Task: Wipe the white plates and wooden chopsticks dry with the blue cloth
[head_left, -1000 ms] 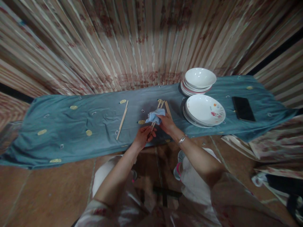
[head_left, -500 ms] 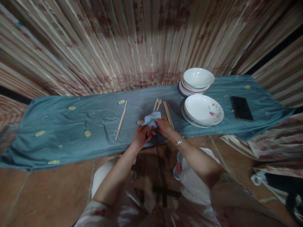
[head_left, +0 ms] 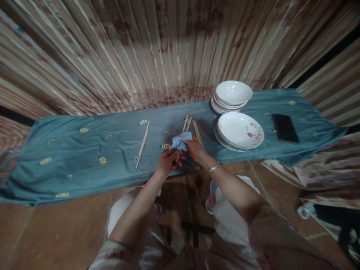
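My left hand [head_left: 169, 160] is closed around the near ends of a pair of chopsticks [head_left: 186, 124]. A light blue cloth [head_left: 180, 141] is wrapped round the middle of the pair, and my right hand [head_left: 195, 147] grips it there. The far tips stick out beyond the cloth, slightly apart, pointing away from me. Just right of the cloth, several more chopsticks [head_left: 197, 132] lie side by side, partly behind my right hand. Another pair of chopsticks [head_left: 143, 144] lies on the tablecloth to the left.
A teal tablecloth [head_left: 75, 157] with yellow motifs covers the long table. At the right stand a stack of floral plates [head_left: 239, 129] and, behind it, a stack of white bowls [head_left: 234, 92]. A black phone or tablet [head_left: 285, 128] lies farther right. Pleated curtains [head_left: 180, 48] hang behind.
The fingers of my left hand have loosened a little on the chopsticks' near ends. The cloth stays around the sticks, and the whole view has shifted slightly.
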Action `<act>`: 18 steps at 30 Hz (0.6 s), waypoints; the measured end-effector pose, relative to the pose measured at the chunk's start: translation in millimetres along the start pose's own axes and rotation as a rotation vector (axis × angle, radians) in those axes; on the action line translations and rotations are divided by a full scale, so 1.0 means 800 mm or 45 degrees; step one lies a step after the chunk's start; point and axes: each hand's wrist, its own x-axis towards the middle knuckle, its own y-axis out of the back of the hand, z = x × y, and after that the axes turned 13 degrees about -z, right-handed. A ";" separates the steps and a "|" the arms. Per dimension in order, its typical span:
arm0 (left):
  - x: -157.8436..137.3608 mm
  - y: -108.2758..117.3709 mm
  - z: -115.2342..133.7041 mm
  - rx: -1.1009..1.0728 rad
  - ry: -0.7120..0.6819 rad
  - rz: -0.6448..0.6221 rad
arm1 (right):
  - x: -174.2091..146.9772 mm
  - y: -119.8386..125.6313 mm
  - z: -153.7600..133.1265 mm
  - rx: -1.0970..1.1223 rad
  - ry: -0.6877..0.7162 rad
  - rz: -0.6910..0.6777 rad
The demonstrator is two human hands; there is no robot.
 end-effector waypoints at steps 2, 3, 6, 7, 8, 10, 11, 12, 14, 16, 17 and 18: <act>-0.001 0.000 0.000 0.011 0.007 -0.012 | 0.001 0.000 -0.004 0.048 0.002 0.027; -0.001 -0.001 -0.001 0.014 0.012 -0.020 | 0.002 0.001 -0.006 0.066 0.010 0.042; -0.003 -0.002 -0.001 0.014 0.034 -0.041 | 0.004 0.003 -0.012 0.088 0.050 0.065; -0.004 -0.003 0.000 0.009 0.040 -0.043 | 0.004 0.004 -0.014 0.092 0.058 0.071; -0.004 -0.004 0.000 0.002 0.045 -0.043 | 0.005 0.005 -0.015 0.093 0.063 0.076; -0.005 -0.005 0.000 -0.017 0.053 -0.035 | 0.005 0.005 -0.016 0.090 0.059 0.081; -0.005 -0.005 0.000 -0.027 0.057 -0.031 | 0.004 0.004 -0.015 0.089 0.056 0.084; -0.005 -0.006 0.000 -0.035 0.060 -0.025 | 0.004 0.003 -0.015 0.088 0.053 0.087; -0.005 -0.006 0.000 -0.043 0.066 -0.011 | 0.003 0.000 -0.012 0.086 0.044 0.094; -0.005 -0.006 0.000 -0.044 0.063 0.002 | 0.002 -0.003 -0.010 0.076 0.024 0.097; -0.005 -0.006 0.001 -0.044 0.058 0.007 | 0.001 -0.005 -0.008 0.065 0.011 0.094; -0.005 -0.006 0.001 -0.045 0.054 0.011 | 0.000 -0.007 -0.007 0.054 -0.002 0.090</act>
